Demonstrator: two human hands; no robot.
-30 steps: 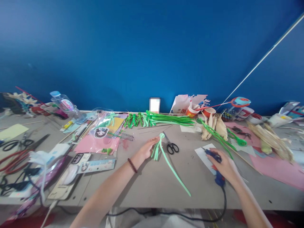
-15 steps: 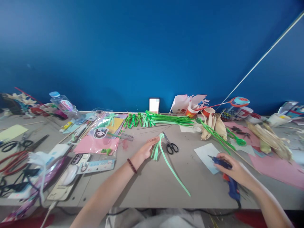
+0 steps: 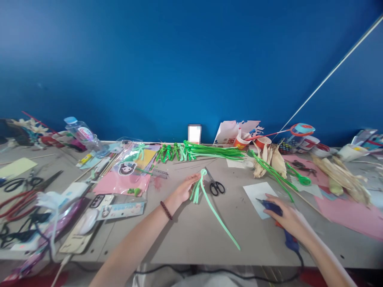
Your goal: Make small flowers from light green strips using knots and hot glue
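Note:
My left hand [image 3: 188,188], with a beaded bracelet at the wrist, pinches a light green pipe cleaner piece [image 3: 196,192] near its looped top. Several short strands hang from it, and one long strand trails across the table toward the front. Just right of this piece lies a pair of black-handled scissors [image 3: 216,188]. My right hand [image 3: 283,213] is closed around a blue hot glue gun [image 3: 271,206], whose nozzle points left over a white sheet of paper [image 3: 254,196]. The gun's cable runs down off the table's front edge.
Bundled green pipe cleaners [image 3: 218,150] lie along the back. Dried corn husks [image 3: 277,161] and pink paper [image 3: 348,217] are on the right. On the left are a phone [image 3: 97,201], a plastic bag [image 3: 127,167], a bottle [image 3: 82,133] and red-handled shears [image 3: 24,201].
My right hand has moved left with the glue gun, bringing its nozzle further over the white paper. The left hand and the pipe cleaner piece stay nearly where they were.

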